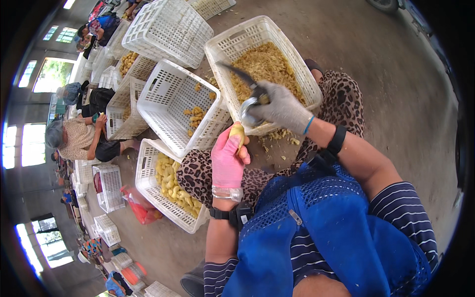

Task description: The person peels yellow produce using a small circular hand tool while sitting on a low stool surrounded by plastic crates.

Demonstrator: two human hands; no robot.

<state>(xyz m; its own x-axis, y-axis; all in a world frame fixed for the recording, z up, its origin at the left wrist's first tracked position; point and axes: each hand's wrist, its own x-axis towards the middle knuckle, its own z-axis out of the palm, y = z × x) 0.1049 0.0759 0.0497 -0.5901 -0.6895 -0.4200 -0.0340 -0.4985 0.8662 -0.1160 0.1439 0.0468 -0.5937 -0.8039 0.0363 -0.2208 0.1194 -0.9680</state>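
My left hand (pixel 227 161), in a pink glove, grips a piece of pale yellow ginger root (pixel 237 135) upright between thumb and fingers. My right hand (pixel 284 107), in a grey knit glove, is closed on a peeling tool (pixel 249 111); motion blurs its shiny rounded metal part, and a dark curved blade (pixel 241 74) sticks out beyond the fist. Tool and hand are over the near edge of a white plastic crate (pixel 219 55) holding brown-yellow peelings (pixel 265 63). The metal part is close to the ginger's tip; whether they touch, I cannot tell.
Left of my knees stand a crate (pixel 167 89) with a few unpeeled ginger pieces (pixel 196 117) and another (pixel 146 178) of peeled ginger (pixel 172 178). A red plastic bag (pixel 141 206) lies beside it. A seated person (pixel 78 139) works farther left, among several stacked crates (pixel 169 31).
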